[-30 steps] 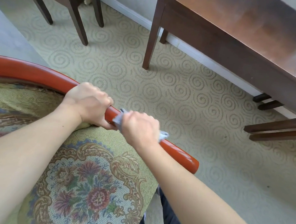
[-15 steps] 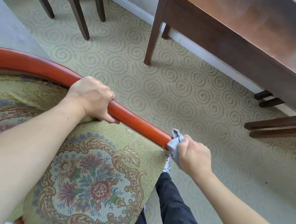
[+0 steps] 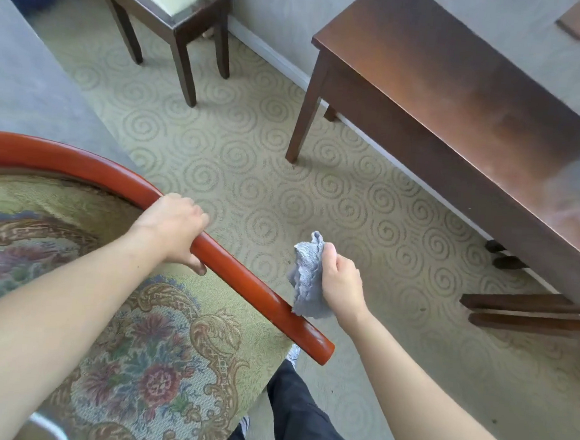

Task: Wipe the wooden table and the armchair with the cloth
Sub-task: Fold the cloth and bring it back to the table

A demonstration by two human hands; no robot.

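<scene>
The armchair has a curved red-brown wooden arm rail (image 3: 243, 282) and a floral tapestry seat (image 3: 155, 365), filling the lower left. My left hand (image 3: 175, 227) grips the rail near its bend. My right hand (image 3: 340, 285) holds a crumpled grey cloth (image 3: 306, 283) just right of the rail; the cloth's lower edge touches the rail close to its front end. The dark wooden table (image 3: 462, 94) stands at the upper right against the wall.
A dark wooden stool with a pale seat (image 3: 173, 2) stands at the top left. Wooden chair legs (image 3: 529, 308) jut out under the table at the right. Swirl-patterned carpet (image 3: 251, 169) lies between. My dark trouser leg (image 3: 302, 420) is below the rail's end.
My right hand slid the cloth down the rail to its front end, then lifted off to the right side of the rail. My left hand kept its grip. The view tilted up.
</scene>
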